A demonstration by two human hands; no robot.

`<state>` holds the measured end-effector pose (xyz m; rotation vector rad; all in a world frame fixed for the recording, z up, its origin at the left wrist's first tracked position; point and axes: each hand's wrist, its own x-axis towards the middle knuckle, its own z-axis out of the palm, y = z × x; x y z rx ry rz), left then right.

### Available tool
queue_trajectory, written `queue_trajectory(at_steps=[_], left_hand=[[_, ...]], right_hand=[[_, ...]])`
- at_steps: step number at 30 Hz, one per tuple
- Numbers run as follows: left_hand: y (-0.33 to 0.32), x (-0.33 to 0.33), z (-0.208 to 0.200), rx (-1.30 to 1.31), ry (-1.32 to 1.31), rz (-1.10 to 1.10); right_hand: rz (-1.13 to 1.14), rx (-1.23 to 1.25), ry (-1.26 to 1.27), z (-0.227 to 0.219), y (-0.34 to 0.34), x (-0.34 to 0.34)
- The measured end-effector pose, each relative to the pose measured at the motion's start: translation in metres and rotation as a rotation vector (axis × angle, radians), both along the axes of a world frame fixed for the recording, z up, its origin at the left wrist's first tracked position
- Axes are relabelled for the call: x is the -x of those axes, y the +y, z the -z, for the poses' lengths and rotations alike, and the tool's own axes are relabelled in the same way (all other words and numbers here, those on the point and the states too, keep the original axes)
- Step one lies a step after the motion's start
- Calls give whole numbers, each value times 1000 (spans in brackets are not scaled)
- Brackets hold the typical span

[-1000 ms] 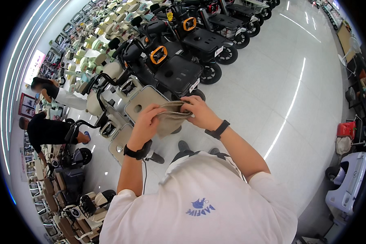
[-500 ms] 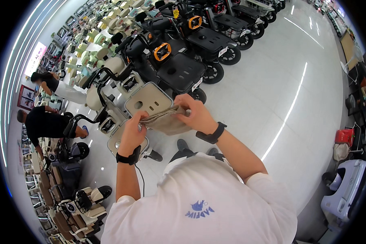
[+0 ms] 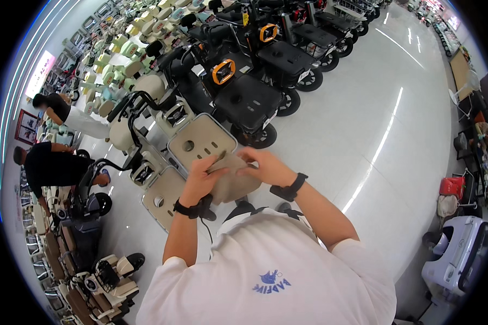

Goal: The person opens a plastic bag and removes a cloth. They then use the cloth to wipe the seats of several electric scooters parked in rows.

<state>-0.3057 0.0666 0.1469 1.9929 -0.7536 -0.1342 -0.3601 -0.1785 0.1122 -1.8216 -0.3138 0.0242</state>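
Observation:
In front of my chest I hold a beige-brown cloth (image 3: 234, 187) between both hands. My left hand (image 3: 199, 179) is closed on its left upper edge, thumb on top. My right hand (image 3: 270, 169) pinches the right upper part, and the rest hangs down between them. Just beyond the cloth is a beige flat rack (image 3: 203, 131) with a round hole and slots, on the front of a scooter. A second beige rack (image 3: 171, 192) lies to the left of my left hand, partly hidden by my forearm.
Black scooters (image 3: 249, 100) with orange-framed lamps line up ahead. Pale scooters (image 3: 141, 59) crowd the back. Two people stand at the left, one in black (image 3: 54, 170), the other in a light skirt (image 3: 84, 120). A lilac vehicle body (image 3: 454, 254) stands at the right.
My hands have drawn closer together and come down slightly. The cloth, bunched along its upper edge before, now hangs flatter. The view has shifted a little.

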Motion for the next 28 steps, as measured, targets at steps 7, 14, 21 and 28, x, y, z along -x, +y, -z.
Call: queue_trajectory(at_steps=[7,14,21,28], left_hand=[[66,-61,-15,205,200,25],[117,-130,5,309,331,-196],[146,-189,61,486,665,-317],[185,-199,97,511,652,-173]], right_hand=[[-153,-212,222,22,37,-49],[-25,-1185,477,28,91,-117],[236,-735,477,53,150,-160],[5,287,326,41,143,-194]])
